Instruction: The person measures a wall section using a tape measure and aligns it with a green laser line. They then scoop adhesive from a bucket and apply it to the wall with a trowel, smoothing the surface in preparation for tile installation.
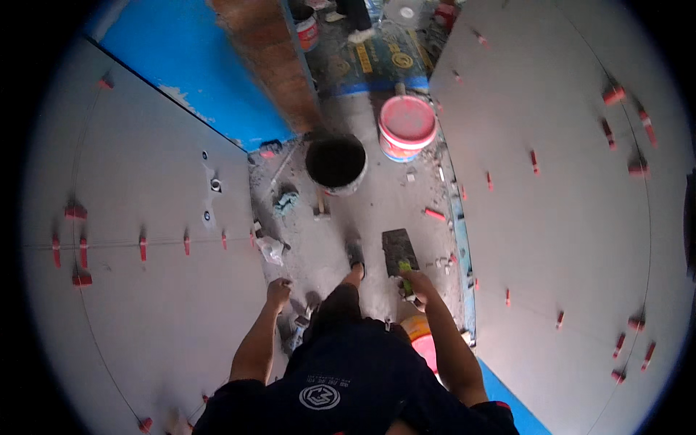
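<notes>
My right hand (420,288) is closed round the green handle of a trowel (397,248). Its flat, dark rectangular blade points forward over the floor. To the left of my body hangs my left hand (278,292), its fingers curled in; whether anything is in them I cannot make out. Below and beside the right forearm stands a yellow and pink bucket (422,335), partly hidden by my body. My foot (354,254) is on the floor between the two hands.
Ahead stand a dark open bucket (336,190) and a lidded pink bucket (407,138). A hammer (321,210), a cloth (286,203) and a plastic bag (270,250) lie at left. Grey tiled walls (565,239) with red clips flank me. Someone's shoe (361,35) shows far ahead.
</notes>
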Demonstrator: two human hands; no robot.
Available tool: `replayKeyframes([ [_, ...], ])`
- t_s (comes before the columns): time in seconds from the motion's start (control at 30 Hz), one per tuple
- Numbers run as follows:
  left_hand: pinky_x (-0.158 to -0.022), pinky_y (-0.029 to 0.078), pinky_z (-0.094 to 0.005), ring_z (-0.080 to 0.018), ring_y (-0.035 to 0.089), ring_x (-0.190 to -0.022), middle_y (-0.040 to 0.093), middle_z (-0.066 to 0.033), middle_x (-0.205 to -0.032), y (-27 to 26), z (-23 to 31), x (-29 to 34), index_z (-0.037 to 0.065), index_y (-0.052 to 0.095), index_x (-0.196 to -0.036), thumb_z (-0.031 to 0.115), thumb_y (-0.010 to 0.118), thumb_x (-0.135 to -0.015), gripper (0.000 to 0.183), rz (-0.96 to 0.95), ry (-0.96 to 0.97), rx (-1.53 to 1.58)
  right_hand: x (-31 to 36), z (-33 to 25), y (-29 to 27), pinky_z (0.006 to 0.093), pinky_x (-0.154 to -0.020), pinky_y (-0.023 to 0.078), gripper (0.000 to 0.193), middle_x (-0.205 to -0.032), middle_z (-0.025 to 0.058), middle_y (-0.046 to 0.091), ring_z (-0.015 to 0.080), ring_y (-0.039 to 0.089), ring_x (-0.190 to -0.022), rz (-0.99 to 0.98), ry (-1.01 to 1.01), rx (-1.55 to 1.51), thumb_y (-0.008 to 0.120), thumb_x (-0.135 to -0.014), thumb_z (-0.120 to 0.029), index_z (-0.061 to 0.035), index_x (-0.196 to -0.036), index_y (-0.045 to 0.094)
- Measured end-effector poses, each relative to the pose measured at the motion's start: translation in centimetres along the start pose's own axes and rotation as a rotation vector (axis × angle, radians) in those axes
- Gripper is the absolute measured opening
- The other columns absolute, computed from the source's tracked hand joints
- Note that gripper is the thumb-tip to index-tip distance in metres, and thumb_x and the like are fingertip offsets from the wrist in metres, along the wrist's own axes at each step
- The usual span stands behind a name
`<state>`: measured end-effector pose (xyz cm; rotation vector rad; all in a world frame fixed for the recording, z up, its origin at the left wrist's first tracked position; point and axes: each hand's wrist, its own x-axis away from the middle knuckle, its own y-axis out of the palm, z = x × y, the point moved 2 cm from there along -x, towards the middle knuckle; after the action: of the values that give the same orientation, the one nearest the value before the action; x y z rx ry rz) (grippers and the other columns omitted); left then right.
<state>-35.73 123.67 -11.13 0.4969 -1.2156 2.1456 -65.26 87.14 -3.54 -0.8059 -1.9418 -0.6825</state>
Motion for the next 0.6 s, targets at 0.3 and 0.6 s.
replayKeyframes([
  [0.3, -0.064, 0.053, -0.04, -0.0234, 0.066, -0.076, 0.069, -0.0153, -0.087, -0.8, 1.3, -3.0, -0.004, 0.066, -0.1, 0.003, 0.056, -0.08, 0.024, 0.023, 0.018, 0.269, -10.6, -22.2, 14.1, 0.0344, -0.062, 0.054, 0.031, -0.088, 0.008, 0.06, 0.0188, 0.059, -0.065, -0.205, -0.015, 0.213, 0.061, -0.09, -0.032, -0.0063, -0.107, 0.059],
  [0.6, -0.04, 0.039, -0.0298, -0.0152, 0.053, -0.049, 0.059, -0.0062, -0.069, 6.0, 6.2, -8.2, 0.002, 0.064, -0.08, 0.003, 0.058, -0.086, 0.009, -0.316, -0.444, 0.561, -21.9, -23.6, 1.4, 0.0374, -0.059, 0.052, 0.021, -0.081, 0.0126, 0.064, 0.0252, 0.063, -0.067, -0.419, -0.042, 0.491, 0.067, -0.081, -0.024, -0.0053, -0.087, 0.063],
])
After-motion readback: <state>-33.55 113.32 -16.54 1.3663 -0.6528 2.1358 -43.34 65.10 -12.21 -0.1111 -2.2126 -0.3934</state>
